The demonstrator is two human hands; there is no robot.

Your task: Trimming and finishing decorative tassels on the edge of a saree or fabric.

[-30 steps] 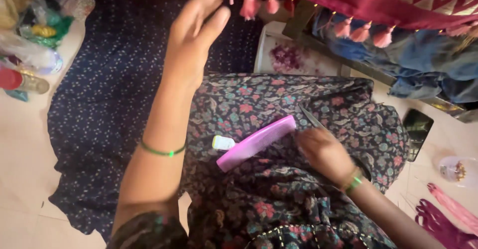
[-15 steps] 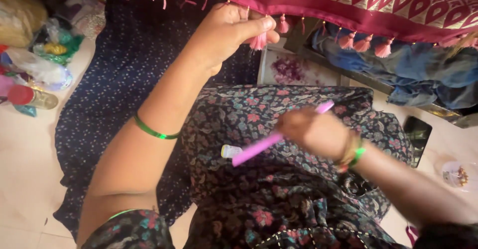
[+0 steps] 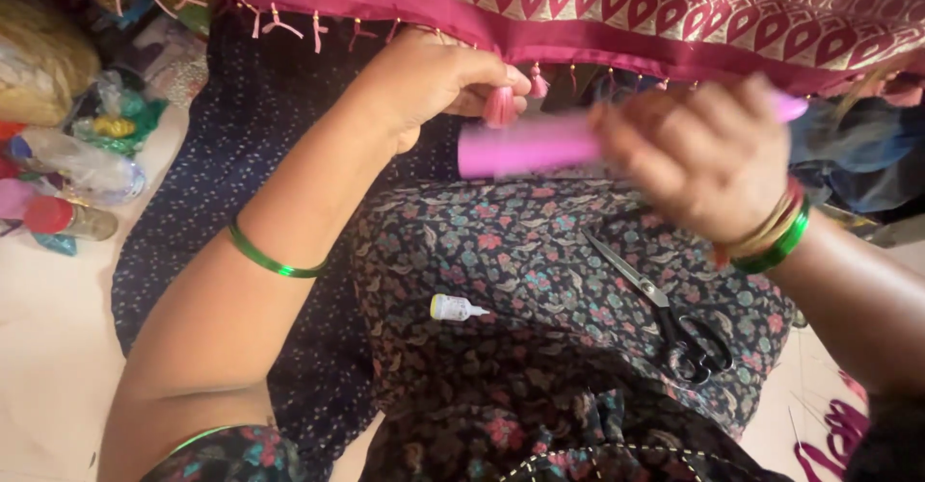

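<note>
Across the top hangs a big dark pink cloth (image 3: 617, 10) with a gold leaf pattern and a row of small tassels along its lower edge. Under it, on the person's lap, lies a dark cloth with small flowers (image 3: 540, 280). To the left of that, a dark blue dotted cloth (image 3: 212, 203) is spread on the pale floor.

The left hand (image 3: 424, 82) is up at the edge of the pink cloth. Its fingers are pinched shut on one pink tassel (image 3: 499, 104), which hangs down from the fingertips. The right hand (image 3: 703, 159) is just beside it, a bit blurry. Its fingers are curled tight around a flat pink comb (image 3: 525, 145). The comb sticks out to the left and its end is right under the tassel, almost touching it.

Black scissors (image 3: 665, 318) lie closed on the flowered cloth, below the right hand. A tiny white bottle with a yellow cap (image 3: 458, 308) lies on its side near the middle of the lap. Green bangles ring both arms. Plastic bottles (image 3: 67, 183) sit at the far left on the floor.
</note>
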